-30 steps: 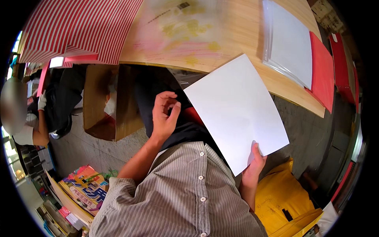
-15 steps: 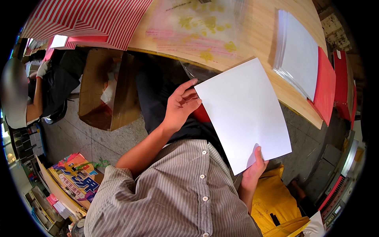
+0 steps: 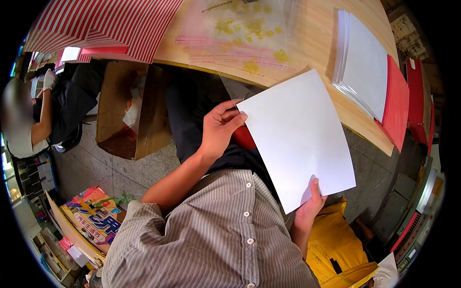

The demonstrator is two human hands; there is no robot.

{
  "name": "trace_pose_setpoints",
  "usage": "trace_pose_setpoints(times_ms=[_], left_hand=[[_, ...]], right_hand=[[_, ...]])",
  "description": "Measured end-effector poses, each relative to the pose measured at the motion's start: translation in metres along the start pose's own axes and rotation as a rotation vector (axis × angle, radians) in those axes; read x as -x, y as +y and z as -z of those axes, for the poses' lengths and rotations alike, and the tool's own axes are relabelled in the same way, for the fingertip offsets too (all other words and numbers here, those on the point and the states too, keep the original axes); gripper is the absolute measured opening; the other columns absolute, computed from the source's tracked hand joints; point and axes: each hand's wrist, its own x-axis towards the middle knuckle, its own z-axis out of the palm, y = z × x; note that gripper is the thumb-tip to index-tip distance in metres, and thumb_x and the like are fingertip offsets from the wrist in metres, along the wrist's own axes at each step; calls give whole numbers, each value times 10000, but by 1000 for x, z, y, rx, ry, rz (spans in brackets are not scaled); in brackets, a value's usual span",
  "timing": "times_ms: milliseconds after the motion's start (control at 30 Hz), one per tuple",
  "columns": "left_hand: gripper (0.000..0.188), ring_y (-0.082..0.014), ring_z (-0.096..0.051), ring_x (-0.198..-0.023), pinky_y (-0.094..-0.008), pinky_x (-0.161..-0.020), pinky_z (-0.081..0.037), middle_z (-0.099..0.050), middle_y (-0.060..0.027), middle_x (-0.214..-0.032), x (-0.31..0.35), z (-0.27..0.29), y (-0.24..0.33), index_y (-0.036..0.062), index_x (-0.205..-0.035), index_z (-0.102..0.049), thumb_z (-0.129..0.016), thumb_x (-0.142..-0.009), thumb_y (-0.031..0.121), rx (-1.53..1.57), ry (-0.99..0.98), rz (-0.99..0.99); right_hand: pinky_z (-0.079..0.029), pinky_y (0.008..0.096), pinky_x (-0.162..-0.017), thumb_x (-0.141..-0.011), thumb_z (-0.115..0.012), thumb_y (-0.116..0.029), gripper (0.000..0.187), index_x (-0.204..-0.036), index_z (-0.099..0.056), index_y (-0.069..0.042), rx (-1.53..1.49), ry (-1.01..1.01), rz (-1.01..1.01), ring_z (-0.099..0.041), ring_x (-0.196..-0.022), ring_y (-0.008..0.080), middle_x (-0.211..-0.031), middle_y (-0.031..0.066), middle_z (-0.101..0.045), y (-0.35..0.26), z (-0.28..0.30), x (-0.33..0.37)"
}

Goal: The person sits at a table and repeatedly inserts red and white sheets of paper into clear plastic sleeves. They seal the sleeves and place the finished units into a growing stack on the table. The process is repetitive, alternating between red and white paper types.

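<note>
A plain white sheet, possibly a stack or a sleeve, tilts over my lap just below the table's front edge. My right hand grips its lower edge, thumb on top and fingers hidden beneath. At the upper left corner, my left hand pinches the sheet's edge between thumb and bent fingers. Part of something red shows below the sheet, near my left thumb. Whether clear film lies behind the sheet's top edge, I cannot tell.
On the wooden table lie red-and-white striped sheets, a marked clear plastic bag, and clear sleeves beside red folders. An open cardboard box stands below. A yellow bag sits right; a gloved co-worker sits left.
My left thumb has come in to the sheet's edge and the fingers have closed there. My right hand keeps its hold. The co-worker's gloved hand has shifted slightly.
</note>
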Motion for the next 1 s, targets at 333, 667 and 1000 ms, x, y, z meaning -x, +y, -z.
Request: trace_pose_setpoints(times_ms=[333,667,1000], left_hand=[[341,-122,-670,-850,-261,-796,-563,-732,-99,-954,-1,1,-1,-40,-1209,-621,-722,-884,-17,-53,45,-33],[332,-109,-669,-875,-245,-816,-556,-732,-87,-971,3,-2,1,-25,-1193,-635,-725,-873,-37,-106,81,-38],[339,-93,-654,-886,-231,-813,-541,-727,-78,-985,6,-4,-1,-24,-1197,-634,-727,-871,-41,-170,91,-81]], right_hand=[[-413,418,-1061,-900,-686,-58,561,-1403,-451,25,-15,-7,12,-526,-1241,286,-1354,153,-533,1,1,-1],[-439,414,-1030,-904,-690,-70,528,-1379,-476,16,-2,7,34,-543,-1211,274,-1326,141,-546,4,6,-2],[-486,394,-977,-926,-664,-73,447,-1339,-515,12,8,12,44,-587,-1150,256,-1267,131,-585,4,4,-1]])
